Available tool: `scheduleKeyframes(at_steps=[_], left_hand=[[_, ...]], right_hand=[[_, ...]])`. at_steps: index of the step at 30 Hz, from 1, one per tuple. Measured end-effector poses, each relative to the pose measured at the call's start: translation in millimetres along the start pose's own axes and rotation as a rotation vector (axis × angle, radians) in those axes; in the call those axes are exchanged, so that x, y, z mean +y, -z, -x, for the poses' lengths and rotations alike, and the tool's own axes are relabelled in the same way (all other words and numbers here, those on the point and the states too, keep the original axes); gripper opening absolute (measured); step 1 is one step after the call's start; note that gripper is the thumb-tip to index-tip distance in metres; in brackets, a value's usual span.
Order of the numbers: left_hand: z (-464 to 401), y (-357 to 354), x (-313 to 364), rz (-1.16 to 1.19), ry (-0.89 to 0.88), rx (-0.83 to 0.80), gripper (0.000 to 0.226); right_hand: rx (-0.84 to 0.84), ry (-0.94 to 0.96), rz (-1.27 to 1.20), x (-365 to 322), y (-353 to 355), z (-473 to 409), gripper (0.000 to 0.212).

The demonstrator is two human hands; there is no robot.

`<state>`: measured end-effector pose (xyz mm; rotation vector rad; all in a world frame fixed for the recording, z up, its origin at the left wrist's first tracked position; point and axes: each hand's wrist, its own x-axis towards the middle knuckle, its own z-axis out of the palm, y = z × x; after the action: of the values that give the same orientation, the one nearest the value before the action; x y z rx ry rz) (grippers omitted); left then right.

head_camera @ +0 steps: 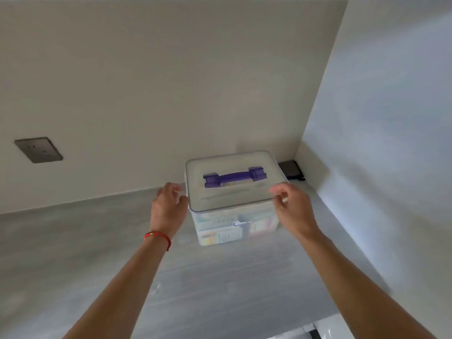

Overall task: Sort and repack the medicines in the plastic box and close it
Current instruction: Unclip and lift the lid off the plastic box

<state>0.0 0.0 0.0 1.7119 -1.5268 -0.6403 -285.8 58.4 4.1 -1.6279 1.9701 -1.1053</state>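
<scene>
A clear plastic box [234, 228] stands on the grey counter near the right corner. Its lid [232, 194] is on and carries a purple handle [234, 178]. Coloured medicine packs show blurred through the front wall. My left hand [167, 206], with a red string on the wrist, is at the lid's left edge, fingers spread and curled toward it. At the lid's right front corner is my right hand [291, 206], fingers bent. Motion blur hides whether either hand touches the lid.
The grey counter [97, 253] runs left and toward me. Walls close in behind and on the right. A dark wall socket [38, 150] sits at left. A small black object [291, 170] lies in the corner behind the box.
</scene>
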Motion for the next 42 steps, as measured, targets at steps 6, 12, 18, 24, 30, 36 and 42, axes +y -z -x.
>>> scheduleKeyframes(at_steps=[6, 12, 18, 24, 30, 36, 42], left_hand=[[-49.9, -42.2, 24.3, -0.173, 0.062, -0.045, 0.051], [-94.5, -64.1, 37.4, -0.337, -0.009, -0.185, 0.059], [-137.0, -74.3, 25.7, -0.065, 0.249, -0.219, 0.057], [-126.7, -97.4, 14.2, 0.068, 0.302, -0.107, 0.089], [-122.3, -108.5, 15.4, -0.300, 0.196, -0.101, 0.117], [-122.8, -109.9, 10.6, -0.320, 0.174, -0.072, 0.128], [-124.5, -110.0, 13.3, -0.317, 0.179, -0.049, 0.130]], right_hand=[[-0.096, 0.051, 0.222, 18.0, -13.4, -100.7, 0.031], [-0.334, 0.145, 0.340, 39.8, -25.7, -171.0, 0.046], [-0.569, 0.126, 0.363, 22.7, -53.1, -233.4, 0.043], [-0.743, -0.030, 0.567, 9.8, -90.2, -272.5, 0.076], [-0.922, -0.029, 0.501, 22.5, -93.5, -299.1, 0.083], [-0.855, -0.003, 0.209, 33.0, -100.7, -316.7, 0.046], [-0.545, 0.212, 0.120, 47.0, -96.7, -287.9, 0.042]])
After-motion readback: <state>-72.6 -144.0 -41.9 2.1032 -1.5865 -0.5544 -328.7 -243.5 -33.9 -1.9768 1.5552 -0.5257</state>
